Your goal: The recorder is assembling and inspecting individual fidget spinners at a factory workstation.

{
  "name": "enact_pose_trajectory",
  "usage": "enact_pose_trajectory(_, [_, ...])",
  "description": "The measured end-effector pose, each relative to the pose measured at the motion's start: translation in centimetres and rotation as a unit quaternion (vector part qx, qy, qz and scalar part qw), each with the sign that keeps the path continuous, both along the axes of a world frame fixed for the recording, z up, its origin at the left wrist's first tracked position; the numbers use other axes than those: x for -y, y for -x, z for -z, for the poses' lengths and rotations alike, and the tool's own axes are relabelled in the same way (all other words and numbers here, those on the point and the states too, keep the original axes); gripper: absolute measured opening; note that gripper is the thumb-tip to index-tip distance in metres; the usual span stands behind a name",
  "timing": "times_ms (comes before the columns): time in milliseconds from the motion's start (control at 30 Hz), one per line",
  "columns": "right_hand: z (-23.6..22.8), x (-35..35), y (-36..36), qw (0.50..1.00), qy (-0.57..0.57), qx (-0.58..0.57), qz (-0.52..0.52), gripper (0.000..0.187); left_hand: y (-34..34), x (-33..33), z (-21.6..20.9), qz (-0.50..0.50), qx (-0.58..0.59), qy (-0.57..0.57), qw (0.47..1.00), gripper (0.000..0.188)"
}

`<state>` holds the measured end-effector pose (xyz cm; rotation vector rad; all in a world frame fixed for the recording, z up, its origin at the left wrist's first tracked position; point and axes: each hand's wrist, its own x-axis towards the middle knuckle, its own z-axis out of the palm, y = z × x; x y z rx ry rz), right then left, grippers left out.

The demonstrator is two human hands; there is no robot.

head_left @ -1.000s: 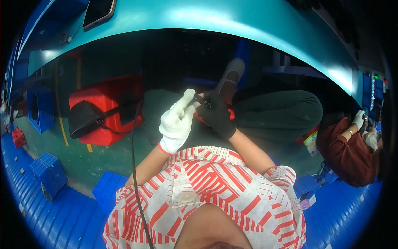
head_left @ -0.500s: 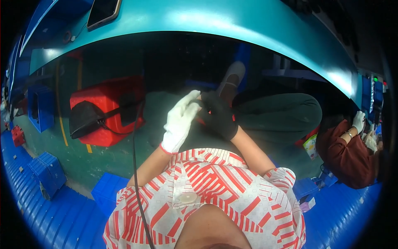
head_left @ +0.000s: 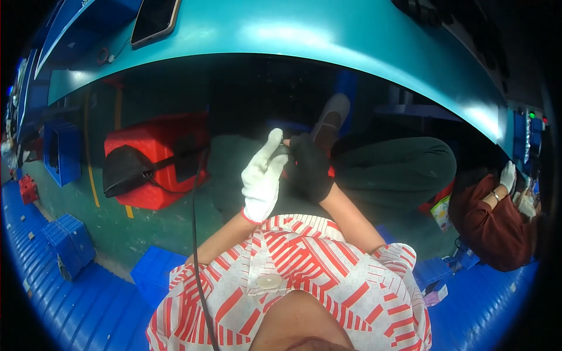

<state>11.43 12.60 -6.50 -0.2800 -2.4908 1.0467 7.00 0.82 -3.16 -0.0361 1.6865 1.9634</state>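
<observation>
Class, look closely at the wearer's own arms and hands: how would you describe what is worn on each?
The left hand wears a white glove with a thin red edge at the wrist. The right hand wears a black glove. The forearms show bare below short white sleeves patterned with red stripes.

We have room between our hands (head_left: 261, 182) (head_left: 312, 169) and the counter (head_left: 263, 23), hemmed by the cable (head_left: 194, 225) left and knee (head_left: 433, 158) right.
</observation>
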Motion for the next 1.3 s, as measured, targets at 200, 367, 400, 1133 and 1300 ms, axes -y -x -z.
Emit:
enact_pose_trajectory(200, [-1.5,-0.2,0.0,0.999,-0.016,0.007,-0.038,0.03,0.8,0.4,-0.1,-0.009,0.124,-0.126,0.984,0.054])
enact_pose_trajectory(367, [-2.3,-1.1,-0.3,0.997,0.015,-0.003,-0.072,0.03,1.7,0.7,0.2,0.06,0.068,-0.11,0.99,0.06])
enact_pose_trajectory(400, [-2.4,-1.2,-0.4,0.997,0.017,-0.002,-0.074,0.03,1.8,0.8,0.2,0.071,0.038,-0.112,0.99,0.061])
enact_pose_trajectory(1133, [-3.1,-3.0,-1.7,0.771,0.619,0.15,-0.001,0.024,3.4,2.6,1.2,0.095,0.137,-0.067,0.984,0.039])
enact_pose_trajectory(1300, [-4.0,-2.2,-2.0,0.8,0.581,0.149,-0.002,0.024,3.6,2.4,1.6,0.072,0.288,-0.196,0.935,0.04])
